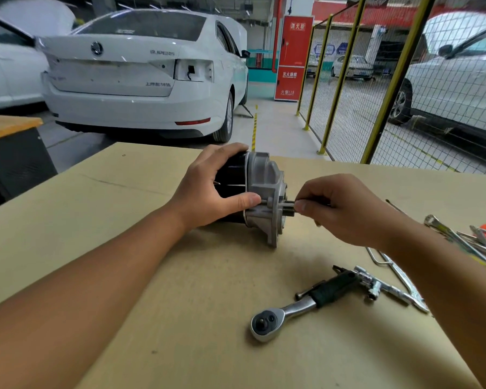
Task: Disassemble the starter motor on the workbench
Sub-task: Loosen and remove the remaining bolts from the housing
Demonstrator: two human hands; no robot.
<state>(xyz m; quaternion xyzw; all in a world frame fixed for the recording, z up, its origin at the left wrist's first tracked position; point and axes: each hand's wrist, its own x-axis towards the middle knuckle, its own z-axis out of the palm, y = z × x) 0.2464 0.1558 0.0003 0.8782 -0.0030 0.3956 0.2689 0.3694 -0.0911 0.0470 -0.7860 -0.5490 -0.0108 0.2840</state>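
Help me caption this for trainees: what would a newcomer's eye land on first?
First, the starter motor at the middle of the cardboard-covered workbench, gripped by the left hand while the right hand pinches a thin bolt at its silver end. Next, the ratchet wrench lying nearer, and the white car behind.

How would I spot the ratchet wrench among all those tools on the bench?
Start at the starter motor held in the middle of the cardboard-covered workbench, then look toward the near edge, a little to the right. The ratchet wrench lies there at a slant, nearest the camera. Unlike the slim bare-metal tools further right, it has a round chrome head and a black grip.
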